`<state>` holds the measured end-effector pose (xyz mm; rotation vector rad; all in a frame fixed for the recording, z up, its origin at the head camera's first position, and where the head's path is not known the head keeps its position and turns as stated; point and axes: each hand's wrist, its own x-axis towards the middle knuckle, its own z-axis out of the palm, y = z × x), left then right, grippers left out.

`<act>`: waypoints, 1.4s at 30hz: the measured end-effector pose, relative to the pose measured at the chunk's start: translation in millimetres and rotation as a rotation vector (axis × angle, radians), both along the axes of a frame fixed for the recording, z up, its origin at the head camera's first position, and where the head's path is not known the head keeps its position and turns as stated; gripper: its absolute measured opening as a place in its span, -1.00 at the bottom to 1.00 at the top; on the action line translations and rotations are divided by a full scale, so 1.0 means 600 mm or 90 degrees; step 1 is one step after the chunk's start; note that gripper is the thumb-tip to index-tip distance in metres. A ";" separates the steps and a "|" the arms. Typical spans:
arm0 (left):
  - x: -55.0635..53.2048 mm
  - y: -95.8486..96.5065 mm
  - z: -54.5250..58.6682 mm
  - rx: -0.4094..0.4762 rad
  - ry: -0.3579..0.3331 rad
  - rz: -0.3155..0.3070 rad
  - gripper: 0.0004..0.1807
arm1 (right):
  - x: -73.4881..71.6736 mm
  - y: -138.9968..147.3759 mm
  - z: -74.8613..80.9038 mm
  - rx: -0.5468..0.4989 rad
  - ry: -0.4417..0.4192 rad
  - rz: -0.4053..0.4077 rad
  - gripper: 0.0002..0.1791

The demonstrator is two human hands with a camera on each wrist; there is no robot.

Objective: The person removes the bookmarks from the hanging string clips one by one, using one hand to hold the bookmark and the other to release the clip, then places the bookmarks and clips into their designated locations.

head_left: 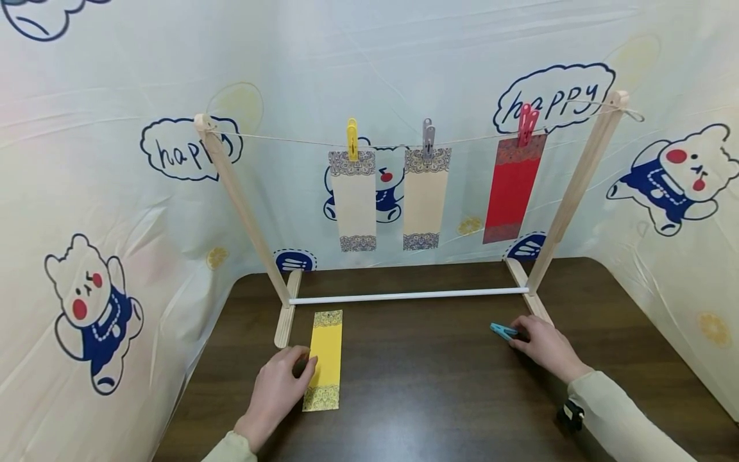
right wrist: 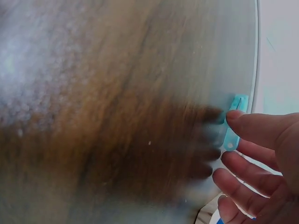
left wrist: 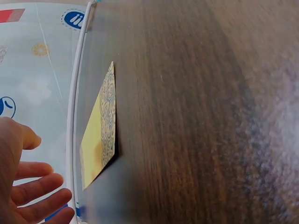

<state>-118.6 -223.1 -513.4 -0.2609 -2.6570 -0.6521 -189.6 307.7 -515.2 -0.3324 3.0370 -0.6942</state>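
Observation:
My left hand [head_left: 281, 384] is beside a yellow bookmark-like card [head_left: 326, 366] with patterned ends, lying on the table. The thumb and fingers are apart with nothing between them; in the left wrist view the fingers [left wrist: 39, 191] show loosely bent, away from the card [left wrist: 99, 133]. On the right, my right hand [head_left: 545, 346] pinches a light-blue clothespin [head_left: 503, 331] between thumb and forefinger, low over the table. The right wrist view shows the thumb across the clothespin [right wrist: 231, 138], the other fingers loosely bent below it.
A wooden frame [head_left: 245, 212] with a white crossbar [head_left: 404, 296] stands behind the hands. From its string hang a white card [head_left: 355, 205] on a yellow clothespin [head_left: 353, 138], a beige card [head_left: 424, 205] on a grey clothespin [head_left: 428, 138], and a red card [head_left: 514, 192] on red clothespins [head_left: 526, 125].

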 end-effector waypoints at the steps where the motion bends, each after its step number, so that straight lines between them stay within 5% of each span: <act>1: 0.000 0.001 0.000 -0.002 0.005 0.000 -0.85 | 0.001 0.000 0.000 -0.001 0.002 -0.001 -0.71; 15: -0.007 0.009 0.013 -0.065 0.069 -0.010 -0.79 | 0.014 -0.041 0.037 0.000 0.092 0.013 -0.73; 32: -0.021 0.029 0.034 0.004 -0.002 -0.007 -0.79 | 0.020 -0.101 0.110 -0.012 0.181 0.079 -0.76; 42: -0.028 0.050 0.043 0.042 0.012 -0.015 -0.72 | 0.021 -0.128 0.143 -0.015 0.217 0.103 -0.72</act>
